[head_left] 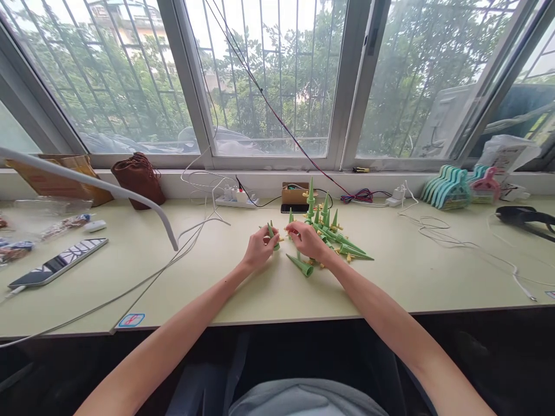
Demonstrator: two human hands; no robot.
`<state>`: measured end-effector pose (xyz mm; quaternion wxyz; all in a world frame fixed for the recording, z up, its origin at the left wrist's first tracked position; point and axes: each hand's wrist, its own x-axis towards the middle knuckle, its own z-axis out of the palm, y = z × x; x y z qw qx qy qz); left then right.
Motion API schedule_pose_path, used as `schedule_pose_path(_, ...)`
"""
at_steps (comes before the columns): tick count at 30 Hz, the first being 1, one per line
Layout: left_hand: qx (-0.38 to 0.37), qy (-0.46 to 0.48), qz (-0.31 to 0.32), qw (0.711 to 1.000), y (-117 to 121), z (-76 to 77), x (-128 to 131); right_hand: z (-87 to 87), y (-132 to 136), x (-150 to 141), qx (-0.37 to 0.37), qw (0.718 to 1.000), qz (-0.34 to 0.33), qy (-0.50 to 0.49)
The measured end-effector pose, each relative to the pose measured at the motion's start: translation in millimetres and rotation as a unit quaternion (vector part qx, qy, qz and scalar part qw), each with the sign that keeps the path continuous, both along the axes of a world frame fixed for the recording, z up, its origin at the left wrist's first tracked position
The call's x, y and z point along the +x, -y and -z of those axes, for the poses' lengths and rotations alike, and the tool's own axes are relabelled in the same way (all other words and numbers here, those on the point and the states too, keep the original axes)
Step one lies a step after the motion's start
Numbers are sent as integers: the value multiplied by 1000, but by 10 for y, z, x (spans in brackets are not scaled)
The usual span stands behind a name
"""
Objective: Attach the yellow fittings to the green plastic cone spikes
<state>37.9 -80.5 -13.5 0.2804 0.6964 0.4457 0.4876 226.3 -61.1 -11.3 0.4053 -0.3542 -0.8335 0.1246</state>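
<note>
My left hand (259, 247) is closed around a green plant-watering spike (272, 231), which points up and away from me. Close beside it, my right hand (307, 240) pinches a small yellow piece (287, 230), mostly covered by the fingertips. A loose green cone (300, 265) lies on the table just below the right hand, its open end toward the right. Behind and right of that hand is a pile of green spikes (342, 240) with yellow valves (349, 258); several stand upright, the others lie flat.
A small cardboard box (295, 190) and a dark phone (294, 208) are behind the pile. White cables cross the table (243, 300) on both sides. A patterned phone (58, 263) lies left, a brown pouch (137, 182) behind it. Teal hangers (446, 188) and a black strap (526, 216) are right.
</note>
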Motion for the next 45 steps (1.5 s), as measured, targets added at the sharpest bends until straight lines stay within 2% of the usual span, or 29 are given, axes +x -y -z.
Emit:
schedule_pose_path(21,-14,27,7,1000,51,-51,7,-62,85,-30,-4,1000,-29,-1)
schedule_pose_path(31,-11,31,9,999,46,-43,7,9,-1,-28,30,998,-43,-39)
schedule_pose_path(39,-5,32,33,999,40,-26,-3,28,33,-70,-23,995,-75,-57)
schedule_pose_path(45,-1,33,41,999,37,-12,-14,11,54,-87,-36,994,-79,-73)
